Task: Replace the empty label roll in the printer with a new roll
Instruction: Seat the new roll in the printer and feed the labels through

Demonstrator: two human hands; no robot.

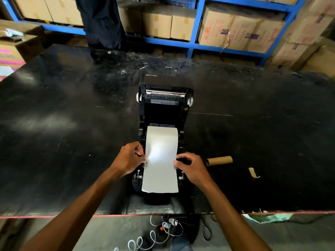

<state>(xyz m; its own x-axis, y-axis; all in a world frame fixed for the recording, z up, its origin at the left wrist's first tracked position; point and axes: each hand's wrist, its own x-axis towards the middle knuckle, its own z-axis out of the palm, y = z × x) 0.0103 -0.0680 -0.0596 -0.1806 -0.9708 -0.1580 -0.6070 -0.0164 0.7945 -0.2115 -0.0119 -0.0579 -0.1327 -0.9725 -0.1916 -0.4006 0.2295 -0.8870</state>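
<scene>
My left hand (129, 157) and right hand (190, 168) pinch white label paper strip (161, 160) edges over open black plastic printer (164, 105); brown cardboard core tube (219, 160) right.

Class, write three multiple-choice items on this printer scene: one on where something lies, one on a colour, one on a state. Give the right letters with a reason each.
1. Where does the cardboard core lie?
A. On the table right of the printer
B. Inside the printer
C. On the shelf

2. What colour is the shelf frame?
A. Red
B. Blue
C. Grey

3. How is the printer lid?
A. Shut
B. Removed
C. Open, tipped back

Answers: 1 A, it lies on the dark table near the right hand. 2 B, its beams are blue. 3 C, the paper lies exposed between the left hand and the right.
</scene>
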